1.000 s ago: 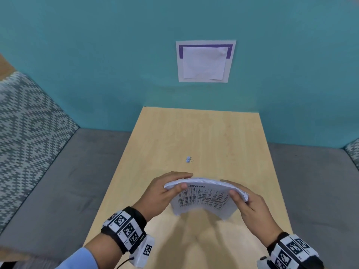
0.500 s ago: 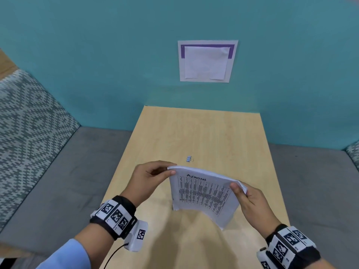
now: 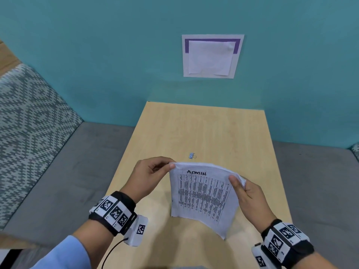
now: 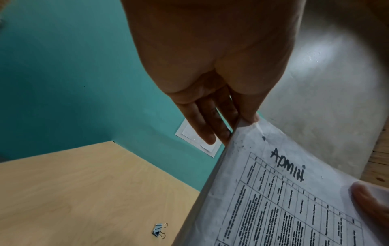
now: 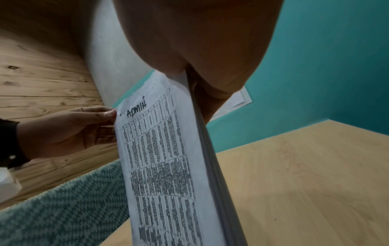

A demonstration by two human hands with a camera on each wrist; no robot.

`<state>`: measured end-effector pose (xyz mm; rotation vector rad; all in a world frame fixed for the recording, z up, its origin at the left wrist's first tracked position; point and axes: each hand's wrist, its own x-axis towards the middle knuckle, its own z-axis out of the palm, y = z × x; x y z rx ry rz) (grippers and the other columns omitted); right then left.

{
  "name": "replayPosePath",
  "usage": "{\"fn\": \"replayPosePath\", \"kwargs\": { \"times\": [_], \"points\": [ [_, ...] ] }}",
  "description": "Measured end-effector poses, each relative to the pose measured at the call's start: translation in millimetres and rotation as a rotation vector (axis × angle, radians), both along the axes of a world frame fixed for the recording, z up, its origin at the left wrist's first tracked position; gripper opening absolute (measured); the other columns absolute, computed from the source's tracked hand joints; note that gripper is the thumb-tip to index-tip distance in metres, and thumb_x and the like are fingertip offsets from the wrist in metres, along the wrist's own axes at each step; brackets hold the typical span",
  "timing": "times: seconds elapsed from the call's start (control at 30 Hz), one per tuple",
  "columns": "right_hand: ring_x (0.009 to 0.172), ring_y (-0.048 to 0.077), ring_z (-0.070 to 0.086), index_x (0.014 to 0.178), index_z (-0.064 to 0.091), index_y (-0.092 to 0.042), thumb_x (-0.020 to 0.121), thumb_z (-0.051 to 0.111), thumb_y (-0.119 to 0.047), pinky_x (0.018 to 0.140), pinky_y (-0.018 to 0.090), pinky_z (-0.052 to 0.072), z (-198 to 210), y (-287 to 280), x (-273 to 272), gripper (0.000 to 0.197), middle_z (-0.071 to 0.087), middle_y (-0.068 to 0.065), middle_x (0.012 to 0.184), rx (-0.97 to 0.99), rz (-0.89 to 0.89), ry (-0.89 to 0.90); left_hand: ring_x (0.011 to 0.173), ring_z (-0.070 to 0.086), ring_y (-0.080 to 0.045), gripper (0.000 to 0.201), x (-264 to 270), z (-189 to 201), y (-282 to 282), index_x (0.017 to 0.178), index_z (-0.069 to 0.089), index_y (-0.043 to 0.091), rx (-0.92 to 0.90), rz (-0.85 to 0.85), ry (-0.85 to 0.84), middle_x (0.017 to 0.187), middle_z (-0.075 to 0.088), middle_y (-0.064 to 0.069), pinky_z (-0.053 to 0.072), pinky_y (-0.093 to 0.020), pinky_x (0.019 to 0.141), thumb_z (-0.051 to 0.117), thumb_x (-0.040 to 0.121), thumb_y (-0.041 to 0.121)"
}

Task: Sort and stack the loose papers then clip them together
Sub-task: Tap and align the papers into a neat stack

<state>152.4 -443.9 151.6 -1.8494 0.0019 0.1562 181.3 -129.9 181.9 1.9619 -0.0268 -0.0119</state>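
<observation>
White printed papers (image 3: 204,195) headed "ADMIN" hang upright above the wooden table (image 3: 204,129), my left hand (image 3: 149,177) pinching their top left corner, my right hand (image 3: 250,197) pinching the right edge. Just beyond lies a blue binder clip (image 3: 192,156).

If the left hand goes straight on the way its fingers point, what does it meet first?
Probably the paper stack itself: the left hand points rightward and already pinches its top left corner. Depth is unclear.

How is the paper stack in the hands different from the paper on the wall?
The paper stack is thick, printed with a table, headed in handwriting, and held over the table by the left hand and right hand. The wall paper hangs flat, looks blank, and has a purple band. Both are white.
</observation>
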Motion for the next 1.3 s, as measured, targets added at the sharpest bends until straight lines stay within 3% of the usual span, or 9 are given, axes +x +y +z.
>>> {"fn": "replayPosePath", "kwargs": {
  "times": [0.27,0.5,0.67,0.73,0.87,0.97,1.03,1.13,1.3],
  "points": [
    [0.107,0.001,0.072,0.113,0.076,-0.039,0.103,0.049,-0.041,0.088,0.01,0.05,0.8,-5.8,-16.6,0.029,0.078,-0.023,0.111,-0.09,0.047,-0.157,0.099,0.079,-0.005,0.014,-13.7,-1.4,-1.6,0.099,0.085,0.028,-0.014,0.027,-0.096,0.1,0.084,0.018,0.06,-0.021,0.092,0.078,0.095,0.018],
    [0.104,0.0,0.072,0.106,0.074,-0.057,0.099,0.061,-0.04,0.085,0.009,0.051,4.0,-7.6,-14.8,0.023,0.078,-0.023,0.109,-0.033,0.041,-0.144,0.106,0.078,-0.007,0.03,-15.8,-6.8,-4.7,0.112,0.078,0.037,0.007,-0.057,-0.066,0.112,0.081,0.021,0.058,-0.019,0.099,0.085,0.089,0.019],
    [0.103,-0.001,0.072,0.126,0.073,-0.039,0.083,0.088,-0.027,0.086,0.007,0.051,-2.2,-10.9,-7.5,0.047,0.079,-0.019,0.11,0.023,0.077,0.013,0.104,0.067,-0.005,0.068,-5.0,-14.1,-13.3,0.138,0.064,0.045,0.089,-0.289,0.161,0.123,0.074,0.009,0.05,-0.011,0.093,0.094,0.08,0.027],
    [0.107,0.001,0.073,0.126,0.075,-0.034,0.084,0.087,-0.025,0.091,0.014,0.055,-8.2,-9.7,-6.4,0.044,0.081,-0.016,0.112,0.028,0.085,0.095,0.105,0.07,-0.006,0.048,-0.4,-23.7,-21.1,0.129,0.073,0.036,0.064,-0.3,0.23,0.119,0.076,0.005,0.053,-0.02,0.094,0.09,0.085,0.029],
    [0.086,0.027,0.076,0.086,0.08,-0.022,0.085,0.076,-0.054,0.081,0.042,0.06,-14.3,-10.0,-4.1,0.032,0.081,0.007,0.087,-0.068,0.004,0.103,0.099,0.076,-0.015,0.025,2.1,-28.9,-34.9,0.107,0.08,0.024,0.07,-0.215,0.255,0.102,0.082,0.002,0.058,-0.039,0.091,0.078,0.093,0.044],
    [0.07,0.007,0.07,0.069,0.075,-0.039,0.092,0.072,-0.041,0.066,0.015,0.049,-2.9,-10.5,-6.6,0.023,0.075,-0.014,0.072,-0.078,0.022,-0.023,0.075,0.065,-0.01,0.027,1.7,-24.9,-37.2,0.094,0.079,0.018,0.114,-0.192,0.133,0.086,0.076,-0.009,0.05,-0.032,0.073,0.075,0.096,0.045],
    [0.073,-0.001,0.07,0.073,0.073,-0.046,0.096,0.072,-0.032,0.065,0.008,0.046,-5.4,-11.3,-7.1,0.026,0.075,-0.023,0.075,-0.087,0.044,-0.053,0.08,0.07,-0.006,0.02,0.0,-26.3,-37.6,0.099,0.081,0.022,0.074,-0.167,0.153,0.088,0.08,0.0,0.055,-0.03,0.078,0.078,0.094,0.041],
    [0.068,0.002,0.067,0.079,0.079,-0.036,0.095,0.075,-0.037,0.067,0.019,0.051,-25.0,-10.1,-9.9,0.016,0.078,-0.004,0.077,-0.093,0.042,0.031,0.1,0.078,-0.01,0.033,-6.5,-40.3,-37.9,0.11,0.08,0.031,0.098,-0.19,0.287,0.103,0.084,0.009,0.062,-0.043,0.095,0.083,0.085,0.052],
    [0.074,0.034,0.068,0.087,0.074,-0.009,0.092,0.073,-0.052,0.071,0.034,0.052,-44.5,-10.0,-10.0,0.043,0.071,0.024,0.083,-0.112,0.036,0.11,0.1,0.078,-0.014,0.04,-15.3,-55.1,-40.2,0.112,0.076,0.037,0.122,-0.191,0.315,0.103,0.083,0.007,0.062,-0.048,0.093,0.083,0.081,0.061]
  ]
}}
